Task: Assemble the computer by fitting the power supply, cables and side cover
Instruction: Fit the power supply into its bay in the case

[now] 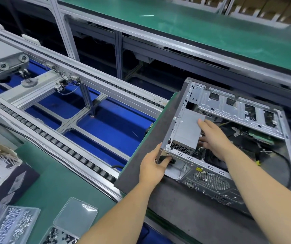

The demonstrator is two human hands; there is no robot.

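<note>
Seating the power supply [187, 131] into the near-left corner of the open computer case [247, 131], which lies on its side on a dark mat [151, 138] over the tabletop, looks like the step in hand. The left hand [154, 166] grips the case's rear corner, fingers curled around the edge. The right hand [213, 136] rests on the unit's inner side with fingers mostly straight, apparently pressing it home. Next, probably, come screws, then cables; the side cover is off.

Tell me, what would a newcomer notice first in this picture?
First, the open computer case at right, lying on a dark mat, with a grey power supply in its corner. The left hand grips that corner; the right hand touches the supply.
</note>
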